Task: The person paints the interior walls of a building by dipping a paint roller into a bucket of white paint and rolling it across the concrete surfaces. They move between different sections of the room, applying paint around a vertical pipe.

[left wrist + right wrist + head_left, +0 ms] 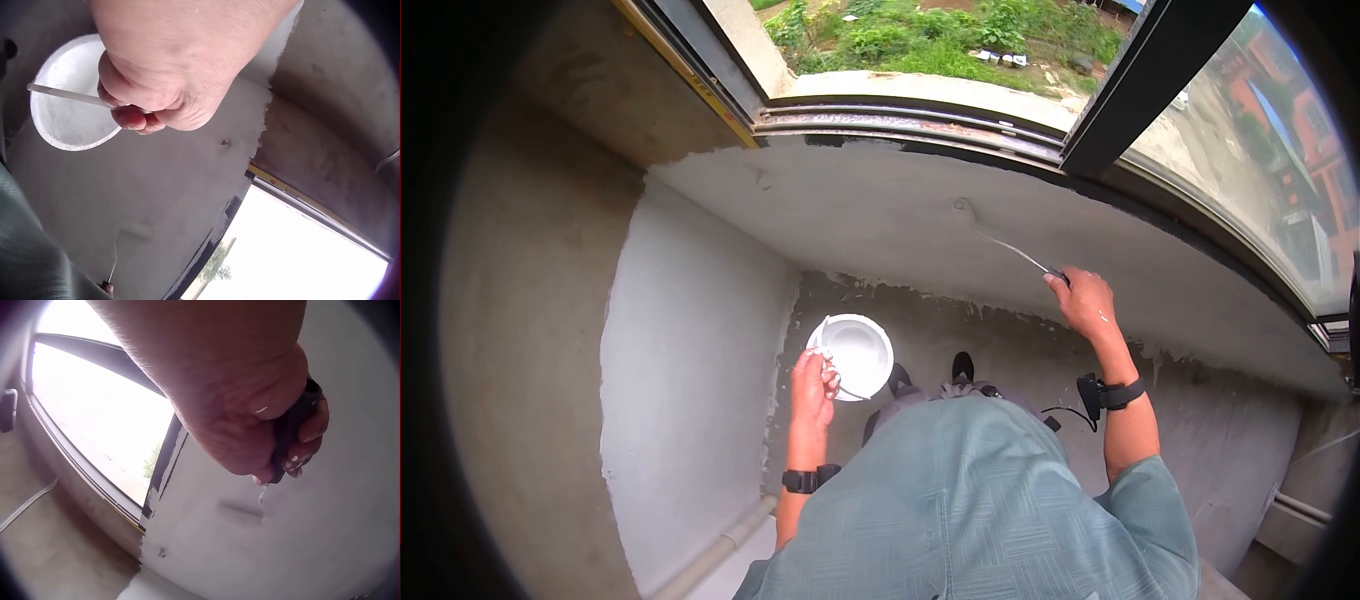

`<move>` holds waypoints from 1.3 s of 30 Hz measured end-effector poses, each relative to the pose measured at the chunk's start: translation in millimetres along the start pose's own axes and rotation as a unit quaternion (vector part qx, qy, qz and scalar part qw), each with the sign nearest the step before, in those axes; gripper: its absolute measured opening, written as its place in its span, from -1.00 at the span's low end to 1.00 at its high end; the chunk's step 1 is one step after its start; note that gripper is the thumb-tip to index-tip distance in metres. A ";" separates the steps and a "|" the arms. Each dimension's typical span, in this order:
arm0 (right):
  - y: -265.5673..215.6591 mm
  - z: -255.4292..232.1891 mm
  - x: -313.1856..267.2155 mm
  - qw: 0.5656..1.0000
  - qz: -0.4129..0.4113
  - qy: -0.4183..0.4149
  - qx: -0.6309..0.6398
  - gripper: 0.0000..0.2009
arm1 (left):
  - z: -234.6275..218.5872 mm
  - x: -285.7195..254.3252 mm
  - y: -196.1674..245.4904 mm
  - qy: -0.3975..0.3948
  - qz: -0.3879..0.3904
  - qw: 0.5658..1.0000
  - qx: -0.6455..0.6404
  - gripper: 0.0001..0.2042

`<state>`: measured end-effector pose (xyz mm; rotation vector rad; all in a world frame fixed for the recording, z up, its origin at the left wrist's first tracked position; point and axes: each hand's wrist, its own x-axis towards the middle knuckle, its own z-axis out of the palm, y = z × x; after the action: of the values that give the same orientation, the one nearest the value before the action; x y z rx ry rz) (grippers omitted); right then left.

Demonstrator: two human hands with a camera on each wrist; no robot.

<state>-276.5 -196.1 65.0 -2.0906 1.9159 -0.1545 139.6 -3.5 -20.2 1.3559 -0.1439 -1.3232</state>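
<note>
Pale wall (840, 200) beneath the window (1145, 85) meets the roller (962, 208), its dark handle (289, 434) wrapped by right fingers (314, 427) — probably for reach — while left fingers (130, 119) curl round the bail (69, 95) of the white bucket (880, 372), likely keeping it level, near the body.

Orange-red buildings (1308, 85) outside, far right

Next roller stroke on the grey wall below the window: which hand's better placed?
Right, likely: the right hand grips the black handle of the small pale roller at the light grey wall; the left hand holds the round white bucket.
</note>
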 end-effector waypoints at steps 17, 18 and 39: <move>-18.3 30.6 10.0 1.000 0.004 -0.014 0.002 -0.55 | -8.2 -12.0 7.6 0.012 0.008 0.999 -0.037 -0.89; -27.0 38.4 17.5 1.000 -0.003 -0.019 0.007 -0.55 | -10.5 -13.0 7.4 0.018 0.007 0.999 -0.034 -0.88; -4.3 59.6 21.6 0.997 0.013 -0.027 0.072 -0.56 | 1.9 -4.0 18.2 0.003 -0.020 0.999 0.041 -0.86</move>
<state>-253.5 -208.4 7.1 -1.9557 1.8422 -0.2219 147.5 -7.4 -3.8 1.4391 -0.1696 -1.3584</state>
